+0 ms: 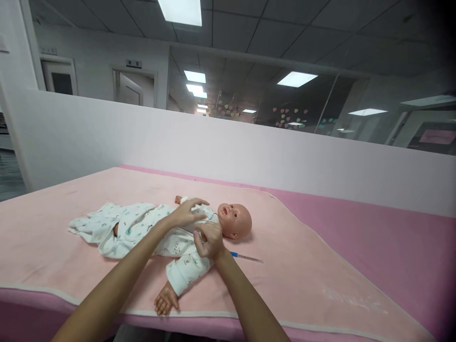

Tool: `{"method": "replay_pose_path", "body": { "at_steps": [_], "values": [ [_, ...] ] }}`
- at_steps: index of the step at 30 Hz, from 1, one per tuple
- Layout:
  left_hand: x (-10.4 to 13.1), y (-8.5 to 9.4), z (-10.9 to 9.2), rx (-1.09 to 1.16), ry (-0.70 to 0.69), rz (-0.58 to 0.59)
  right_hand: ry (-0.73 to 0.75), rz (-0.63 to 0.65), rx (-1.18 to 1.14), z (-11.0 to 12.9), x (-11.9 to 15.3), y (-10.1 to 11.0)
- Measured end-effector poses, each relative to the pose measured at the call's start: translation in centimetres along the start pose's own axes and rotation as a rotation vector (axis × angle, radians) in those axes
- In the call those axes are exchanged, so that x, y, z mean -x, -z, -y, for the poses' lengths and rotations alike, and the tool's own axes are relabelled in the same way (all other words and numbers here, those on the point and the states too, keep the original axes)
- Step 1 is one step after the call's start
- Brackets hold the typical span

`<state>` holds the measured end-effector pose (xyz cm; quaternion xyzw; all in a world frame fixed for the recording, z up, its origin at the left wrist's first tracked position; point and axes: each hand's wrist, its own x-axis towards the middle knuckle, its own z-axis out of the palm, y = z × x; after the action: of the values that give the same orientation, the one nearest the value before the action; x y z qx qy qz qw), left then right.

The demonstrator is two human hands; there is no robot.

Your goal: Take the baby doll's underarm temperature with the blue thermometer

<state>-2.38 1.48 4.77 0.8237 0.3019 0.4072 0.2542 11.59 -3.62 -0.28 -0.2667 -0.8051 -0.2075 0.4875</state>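
Note:
A baby doll [237,221] lies on its back on the pink mat, its head to the right, dressed in white patterned clothes [137,225]. My left hand [188,212] is over the doll's chest with its fingers apart and nothing held. Close to it, at the doll's neck and near shoulder, my right hand [210,239] has its fingers curled; what they hold, if anything, is hidden. A thin dark cord shows at the collar. A thermometer-like stick with a blue end [247,258] lies on the mat beside my right wrist.
The pink mat [302,275] covers a padded surface with a darker pink cover [356,223] at the right. Behind it stands a low white wall [249,152] with glass above. The doll's near arm reaches toward the front edge.

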Motion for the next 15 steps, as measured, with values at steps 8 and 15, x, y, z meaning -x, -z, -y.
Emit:
{"method": "replay_pose_path", "body": {
  "at_steps": [8,15],
  "values": [
    [1.1,-2.9,1.8,-0.073,0.043,-0.049,-0.080,-0.035,0.118,-0.8,-0.9,3.5],
    [0.6,-2.7,2.7,0.409,0.299,-0.420,-0.819,0.179,0.430,-0.9,6.6,11.7]
  ]
}}
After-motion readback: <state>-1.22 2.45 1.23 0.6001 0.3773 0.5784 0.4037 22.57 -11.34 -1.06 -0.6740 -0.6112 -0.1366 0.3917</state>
